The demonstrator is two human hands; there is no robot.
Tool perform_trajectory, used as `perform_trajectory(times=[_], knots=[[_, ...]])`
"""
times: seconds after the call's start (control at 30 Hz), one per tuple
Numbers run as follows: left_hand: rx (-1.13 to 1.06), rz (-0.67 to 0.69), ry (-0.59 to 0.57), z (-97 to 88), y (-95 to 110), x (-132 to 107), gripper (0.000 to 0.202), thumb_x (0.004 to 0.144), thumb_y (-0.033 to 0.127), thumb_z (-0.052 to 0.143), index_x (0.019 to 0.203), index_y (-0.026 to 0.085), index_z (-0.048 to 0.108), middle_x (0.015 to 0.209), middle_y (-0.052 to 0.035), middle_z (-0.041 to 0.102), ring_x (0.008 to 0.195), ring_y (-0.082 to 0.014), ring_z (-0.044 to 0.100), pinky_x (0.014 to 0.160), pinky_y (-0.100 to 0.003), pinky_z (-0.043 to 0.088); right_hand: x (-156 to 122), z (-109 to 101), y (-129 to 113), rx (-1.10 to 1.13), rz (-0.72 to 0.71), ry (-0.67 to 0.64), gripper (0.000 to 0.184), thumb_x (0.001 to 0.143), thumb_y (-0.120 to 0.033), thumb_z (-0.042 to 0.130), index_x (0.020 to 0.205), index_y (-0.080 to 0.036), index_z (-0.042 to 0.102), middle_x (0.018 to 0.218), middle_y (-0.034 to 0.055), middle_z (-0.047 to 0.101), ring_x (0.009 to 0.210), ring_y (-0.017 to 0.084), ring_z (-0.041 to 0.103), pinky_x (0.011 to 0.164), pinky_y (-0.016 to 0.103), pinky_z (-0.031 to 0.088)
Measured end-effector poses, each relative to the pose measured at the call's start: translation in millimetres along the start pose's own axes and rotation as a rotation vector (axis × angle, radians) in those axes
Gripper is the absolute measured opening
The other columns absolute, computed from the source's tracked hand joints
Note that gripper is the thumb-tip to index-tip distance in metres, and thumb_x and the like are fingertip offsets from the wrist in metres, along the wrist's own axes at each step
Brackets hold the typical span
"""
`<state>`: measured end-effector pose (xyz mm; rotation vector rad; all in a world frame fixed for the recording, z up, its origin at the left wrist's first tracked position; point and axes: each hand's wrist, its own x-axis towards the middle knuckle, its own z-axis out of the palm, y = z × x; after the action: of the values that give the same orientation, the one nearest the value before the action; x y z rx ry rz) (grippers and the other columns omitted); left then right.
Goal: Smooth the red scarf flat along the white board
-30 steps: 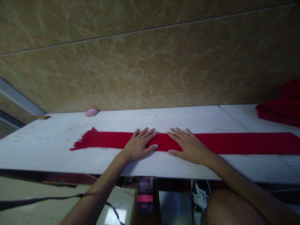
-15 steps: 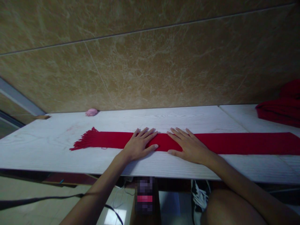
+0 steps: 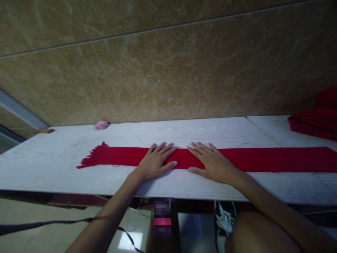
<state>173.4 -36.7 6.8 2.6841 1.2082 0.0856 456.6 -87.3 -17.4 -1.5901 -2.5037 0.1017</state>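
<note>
A long red scarf (image 3: pixel 263 159) lies stretched flat across the white wooden table (image 3: pixel 52 168), its fringed end (image 3: pixel 91 158) pointing left. My left hand (image 3: pixel 155 161) rests flat on the scarf near its middle, fingers spread. My right hand (image 3: pixel 212 163) lies flat beside it on the scarf, fingers stretched out too. The two hands sit close together, thumbs toward the table's near edge. Neither hand grips anything.
A small pink lump (image 3: pixel 101 124) sits at the back of the table against the brown marbled wall. A pile of red cloth (image 3: pixel 314 121) lies at the far right. Below the table edge are my knee (image 3: pixel 255 232), a shoe (image 3: pixel 223 218) and a black cord (image 3: pixel 52 223).
Both hands stay flat in the same place on the scarf. The view has shifted very slightly; nothing else has moved.
</note>
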Motion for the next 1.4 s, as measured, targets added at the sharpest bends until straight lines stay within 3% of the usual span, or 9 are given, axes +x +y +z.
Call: perform_trajectory(times=[0.3,0.5,0.6,0.8,0.9,1.0,1.23,1.33,1.4], knots=[[-0.013,0.015,0.025,1.7,-1.2,0.6,0.073,0.105,0.075,0.035,0.168,0.039,0.033,0.177,0.0005,0.032,0.166,-0.0322,0.026,0.136,-0.065,0.013,0.7,-1.4,-2.9,-0.017,0.013,-0.024,0.093,0.099,-0.085,0.039,0.168,-0.023,0.04,0.174,0.0123,0.031,0.162,0.033,0.027,0.132,0.061,0.02],[0.003,-0.09,0.012,-11.6,-3.0,-15.1,0.073,0.107,0.074,0.03,0.17,0.037,0.031,0.178,-0.0013,0.028,0.168,-0.0313,0.017,0.135,-0.068,0.009,3.0,8.4,5.0,0.004,-0.009,0.045,0.091,0.098,-0.085,0.04,0.166,-0.025,0.044,0.171,0.0133,0.037,0.16,0.036,0.034,0.129,0.067,0.024],[0.027,-0.246,0.067,-14.3,-30.1,-35.8,0.067,0.11,0.066,0.027,0.17,0.036,0.032,0.178,-0.0031,0.026,0.168,-0.0345,0.013,0.132,-0.072,0.011,4.3,7.1,5.2,0.006,0.0,0.006,0.094,0.097,-0.087,0.036,0.168,-0.025,0.042,0.172,0.0124,0.034,0.16,0.036,0.031,0.13,0.067,0.023],[0.135,-0.507,0.005,-26.1,-117.9,-75.9,0.06,0.113,0.049,0.028,0.17,0.034,0.032,0.179,-0.0031,0.022,0.168,-0.0346,0.012,0.131,-0.071,0.013,5.0,-0.1,1.1,0.004,0.024,-0.062,0.099,0.096,-0.089,0.029,0.169,-0.023,0.039,0.174,0.012,0.029,0.162,0.036,0.026,0.13,0.067,0.019],[0.151,-0.54,-0.011,-33.2,-147.7,-84.7,0.06,0.113,0.044,0.023,0.17,0.031,0.033,0.178,-0.0031,0.023,0.168,-0.033,0.015,0.131,-0.069,0.015,4.9,1.3,1.9,0.012,0.019,-0.049,0.099,0.096,-0.089,0.029,0.168,-0.023,0.04,0.173,0.0126,0.03,0.161,0.036,0.028,0.13,0.067,0.02],[0.182,-0.501,0.033,-33.1,-162.0,-87.3,0.059,0.113,0.046,0.023,0.169,0.035,0.036,0.176,-0.0021,0.03,0.165,-0.0316,0.025,0.131,-0.066,0.022,4.1,4.1,3.8,0.022,0.006,-0.019,0.096,0.097,-0.089,0.03,0.167,-0.025,0.042,0.172,0.0125,0.032,0.16,0.037,0.03,0.129,0.068,0.022],[0.151,-0.469,0.061,-32.2,-168.4,-87.9,0.057,0.113,0.043,0.024,0.167,0.034,0.04,0.173,-0.0032,0.035,0.164,-0.0321,0.029,0.13,-0.068,0.025,2.3,6.6,5.4,0.008,0.019,-0.025,0.098,0.096,-0.09,0.03,0.168,-0.024,0.041,0.173,0.0113,0.031,0.161,0.036,0.029,0.131,0.066,0.021],[0.117,-0.468,0.117,-36.2,-157.6,-92.8,0.058,0.112,0.044,0.029,0.166,0.028,0.042,0.173,-0.0073,0.036,0.165,-0.0354,0.023,0.13,-0.072,0.02,3.0,6.6,5.2,0.013,0.022,-0.023,0.099,0.096,-0.09,0.029,0.168,-0.024,0.041,0.173,0.0115,0.031,0.161,0.036,0.029,0.131,0.065,0.021],[0.121,-0.386,0.195,-35.8,-143.8,-98.1,0.057,0.112,0.047,0.036,0.164,0.028,0.046,0.173,-0.0073,0.038,0.166,-0.0355,0.021,0.131,-0.072,0.017,3.7,6.7,5.1,0.021,0.02,-0.015,0.098,0.095,-0.09,0.031,0.167,-0.024,0.042,0.172,0.0115,0.032,0.161,0.036,0.029,0.131,0.065,0.022]])
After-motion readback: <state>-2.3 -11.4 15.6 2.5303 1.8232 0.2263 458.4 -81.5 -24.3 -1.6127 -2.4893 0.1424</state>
